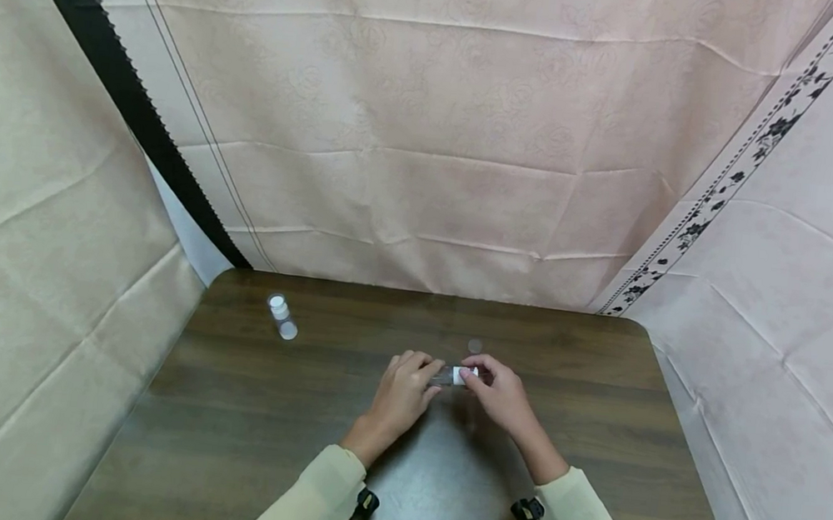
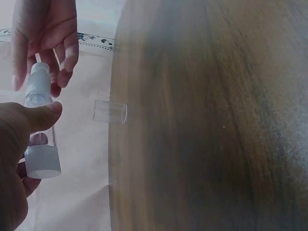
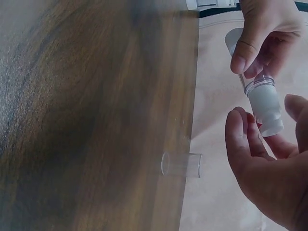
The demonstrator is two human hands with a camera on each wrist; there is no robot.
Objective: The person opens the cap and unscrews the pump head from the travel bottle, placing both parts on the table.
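My left hand point(image 1: 400, 391) grips the clear body of a small pump bottle point(image 1: 462, 376), its thumb pressed along the side. In the left wrist view the bottle's white base point(image 2: 43, 162) sticks out below the thumb. The white pump top point(image 3: 265, 108) points toward my right hand point(image 1: 507, 401). Around that top the right fingers and thumb are spread and loosely bent, with a gap between thumb and pump in the right wrist view. A clear cylindrical cap point(image 2: 110, 111) lies on its side on the table beyond the hands.
A second small bottle with white ends point(image 1: 281, 316) lies at the back left of the dark wooden table point(image 1: 235, 427). Pale cloth point(image 1: 425, 169) hangs behind the table's far edge and along both sides. The clear cap lies close to that edge.
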